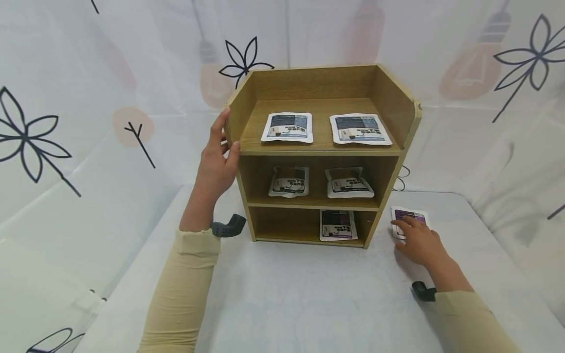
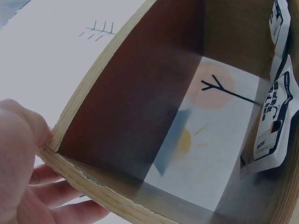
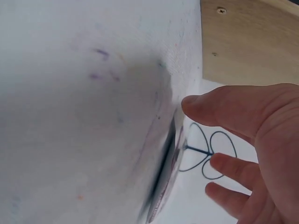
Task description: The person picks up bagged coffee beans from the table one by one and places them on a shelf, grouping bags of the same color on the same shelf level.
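A small wooden shelf [image 1: 318, 153] with three levels stands on the table. My left hand [image 1: 217, 164] grips the edge of its left side panel, thumb inside the front and fingers along the outer face; the left wrist view shows the same hold. To the right of the shelf, a white packet with a purple label [image 1: 398, 214] lies flat on the table. Over its near part hovers my right hand [image 1: 419, 241], thumb and fingers spread. In the right wrist view that packet [image 3: 163, 189] appears edge-on, and nothing is pinched between the fingers.
On the top level lie two blue-labelled packets, left [image 1: 288, 127] and right [image 1: 360, 129]. The middle level holds two dark-labelled packets, left [image 1: 289, 182] and right [image 1: 348, 183]. One packet [image 1: 338, 225] sits at the bottom right. A patterned white cloth [image 1: 167, 63] hangs behind.
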A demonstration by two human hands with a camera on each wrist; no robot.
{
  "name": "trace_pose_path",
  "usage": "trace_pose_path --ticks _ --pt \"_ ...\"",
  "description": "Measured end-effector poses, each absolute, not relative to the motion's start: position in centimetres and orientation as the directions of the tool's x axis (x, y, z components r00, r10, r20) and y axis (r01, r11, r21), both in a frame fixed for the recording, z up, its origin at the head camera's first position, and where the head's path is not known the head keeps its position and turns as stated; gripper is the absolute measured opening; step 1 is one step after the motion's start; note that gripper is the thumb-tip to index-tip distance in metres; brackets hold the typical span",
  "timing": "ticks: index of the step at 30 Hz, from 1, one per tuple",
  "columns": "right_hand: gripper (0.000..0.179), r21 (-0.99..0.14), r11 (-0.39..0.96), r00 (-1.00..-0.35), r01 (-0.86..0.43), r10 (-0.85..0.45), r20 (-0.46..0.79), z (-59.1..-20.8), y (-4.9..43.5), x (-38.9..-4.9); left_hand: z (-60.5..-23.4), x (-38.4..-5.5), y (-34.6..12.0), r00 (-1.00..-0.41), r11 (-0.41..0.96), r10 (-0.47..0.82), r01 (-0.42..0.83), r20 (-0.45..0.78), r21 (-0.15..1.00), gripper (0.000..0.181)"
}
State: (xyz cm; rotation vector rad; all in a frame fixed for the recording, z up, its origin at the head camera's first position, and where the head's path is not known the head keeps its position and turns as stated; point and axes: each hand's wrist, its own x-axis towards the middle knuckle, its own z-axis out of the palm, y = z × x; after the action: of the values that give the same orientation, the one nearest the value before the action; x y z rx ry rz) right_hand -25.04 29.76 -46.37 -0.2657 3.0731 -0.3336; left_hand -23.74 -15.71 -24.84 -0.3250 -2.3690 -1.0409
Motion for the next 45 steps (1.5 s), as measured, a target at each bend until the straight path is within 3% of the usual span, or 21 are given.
trace_pose_path --ticks 27,45 --pt "0.065 -0.234 0.969 -0.967 -0.077 -0.130 -0.221 -45.7 30.3 -27.6 -24.8 -23.8 -15.7 -0.836 0.681 0.002 0.403 0.548 0.612 0.069" --pt "0.047 -0.189 0.973 -0.965 -0.131 -0.169 -0.198 -46.1 31.0 -28.3 -24.8 -23.7 -15.7 -0.835 0.679 0.002 0.406 0.550 0.612 0.069"
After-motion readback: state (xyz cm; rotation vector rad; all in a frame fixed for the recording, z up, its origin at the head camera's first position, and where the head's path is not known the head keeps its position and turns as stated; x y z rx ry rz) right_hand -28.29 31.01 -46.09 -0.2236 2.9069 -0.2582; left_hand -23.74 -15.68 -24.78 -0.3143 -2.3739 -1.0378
